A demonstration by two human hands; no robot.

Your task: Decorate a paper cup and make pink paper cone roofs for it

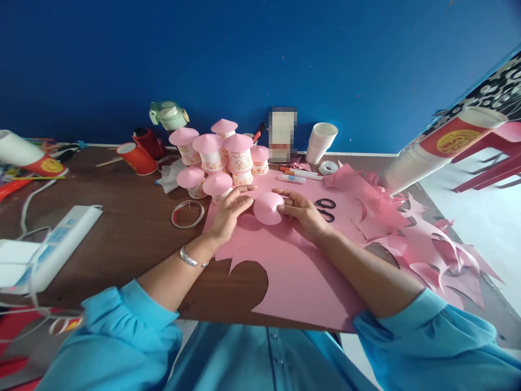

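A small pink paper cone [267,210] is held up over the pink paper sheet [301,271]. My right hand [303,214] pinches its right edge, thumb on the front face and fingers behind. Close by the cone's left edge is my left hand [232,212], its thumb and fingers stretched out and apart; whether a fingertip touches the cone is hard to tell. Behind my left hand stand several paper cups with drawn patterns and pink cone tops [211,145], some stacked. Black-handled scissors [325,210] lie on the sheet beyond my right hand.
Pink paper offcuts [431,244] pile up at right, beside a leaning stack of paper cups [439,149]. White cups [321,142], a glue stick [292,178] and a tape roll [328,168] are at the back. A tape ring [188,214] and power strip [61,244] lie left.
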